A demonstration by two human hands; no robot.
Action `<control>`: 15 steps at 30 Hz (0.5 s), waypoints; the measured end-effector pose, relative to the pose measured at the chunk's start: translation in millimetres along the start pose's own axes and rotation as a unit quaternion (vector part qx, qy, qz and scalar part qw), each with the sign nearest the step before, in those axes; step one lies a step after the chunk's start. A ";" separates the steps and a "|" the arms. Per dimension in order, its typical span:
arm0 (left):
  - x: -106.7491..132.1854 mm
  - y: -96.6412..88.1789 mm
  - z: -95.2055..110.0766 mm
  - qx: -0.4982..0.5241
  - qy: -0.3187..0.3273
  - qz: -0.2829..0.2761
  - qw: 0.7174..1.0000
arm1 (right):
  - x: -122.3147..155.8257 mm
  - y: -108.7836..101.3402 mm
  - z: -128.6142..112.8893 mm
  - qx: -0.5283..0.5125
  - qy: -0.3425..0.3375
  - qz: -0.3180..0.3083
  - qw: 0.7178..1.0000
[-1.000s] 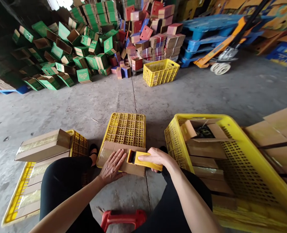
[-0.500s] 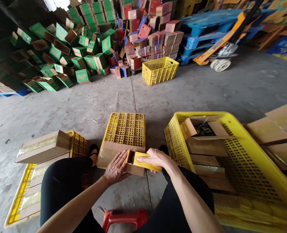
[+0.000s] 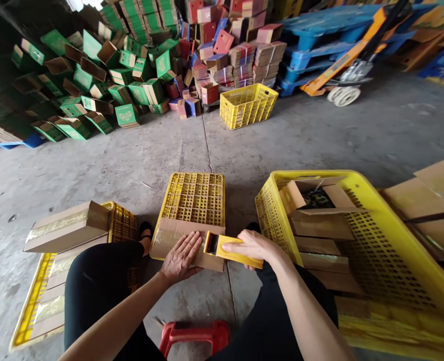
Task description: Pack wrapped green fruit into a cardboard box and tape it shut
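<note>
A closed brown cardboard box lies across the near end of an upturned yellow crate, with a shiny strip of tape on its top. My left hand rests flat on the box, fingers stretched out and together. In my right hand is a yellow tape dispenser. Its dark front end hovers over or touches the right end of the box; contact cannot be made out. My right fingers wrap round its body, partly hidden beneath it.
On the right stands a large yellow crate holding boxes, including an open box with dark contents. At left, taped boxes fill another crate. A red stool is below me. Beyond are a yellow basket, piled cartons and a pallet jack.
My right hand has moved the tape dispenser to the right, away from my left hand. My left hand stays pressed on the box, with its fingers a little shifted.
</note>
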State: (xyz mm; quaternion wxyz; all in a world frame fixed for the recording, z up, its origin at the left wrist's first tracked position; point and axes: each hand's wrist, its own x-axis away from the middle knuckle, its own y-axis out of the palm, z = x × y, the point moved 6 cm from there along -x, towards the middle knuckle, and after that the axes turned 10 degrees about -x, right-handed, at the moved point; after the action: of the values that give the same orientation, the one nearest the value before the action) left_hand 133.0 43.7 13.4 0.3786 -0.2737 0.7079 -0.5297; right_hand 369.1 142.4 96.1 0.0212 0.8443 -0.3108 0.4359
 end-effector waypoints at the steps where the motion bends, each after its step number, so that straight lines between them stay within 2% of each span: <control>1: 0.3 0.5 0.7 -0.003 -0.001 0.000 1.000 | -0.8 -0.9 0.9 -0.001 -0.004 0.004 1.000; 4: 1.2 3.5 0.3 -0.008 0.009 0.005 1.000 | -1.1 -2.2 2.8 -0.002 0.000 0.014 1.000; 6: 2.5 6.6 -6.8 -0.006 0.025 0.011 1.000 | -0.1 0.3 0.4 -0.005 0.003 0.017 1.000; 11: 10.2 9.1 -56.0 0.006 0.069 0.016 0.997 | -9.0 22.9 -20.2 -0.046 -0.022 0.013 0.999; 13: 11.6 6.7 -73.8 0.009 0.069 -0.006 0.998 | -17.8 32.7 -29.3 -0.076 -0.042 0.005 0.996; 15: 10.1 4.0 -79.5 0.020 0.056 -0.038 0.998 | -25.9 37.3 -34.3 -0.095 -0.056 0.007 0.994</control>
State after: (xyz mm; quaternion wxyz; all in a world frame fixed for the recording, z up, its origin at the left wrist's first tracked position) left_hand 61.7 80.0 19.1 0.3234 -0.2624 0.7064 -0.5723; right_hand 313.0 136.0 89.2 0.0810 0.8593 -0.3573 0.3569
